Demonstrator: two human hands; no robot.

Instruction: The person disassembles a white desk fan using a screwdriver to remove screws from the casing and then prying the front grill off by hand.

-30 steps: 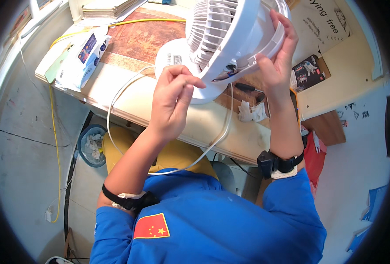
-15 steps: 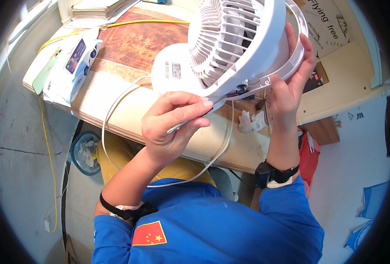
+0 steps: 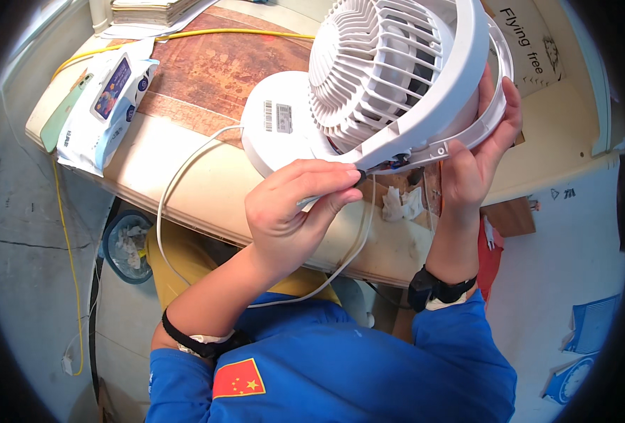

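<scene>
A white electric fan (image 3: 369,77) is tilted over the table, with its ribbed back grille facing up and its round base (image 3: 260,123) on the tabletop. My right hand (image 3: 474,158) grips the fan's outer ring from the right, thumb on the near rim and fingers round the far side. Pinched in my left hand (image 3: 295,211) is a slim tool (image 3: 309,200), mostly covered by the fingers; a dark part shows at the fingertips. Those fingertips are at the fan's lower rim, beside a gap where small coloured wires (image 3: 399,161) show.
A white cord (image 3: 168,176) loops from the base over the table edge. Left lie a wipes pack (image 3: 108,106) and a green phone-shaped item (image 3: 66,116); a yellow cable (image 3: 235,32) runs behind. Crumpled tissue (image 3: 402,204) sits near the front edge. A blue bin (image 3: 112,247) stands below.
My left hand has moved right and slightly down, staying at the fan's rim. The fan and my right hand have shifted a little to the right and down in view.
</scene>
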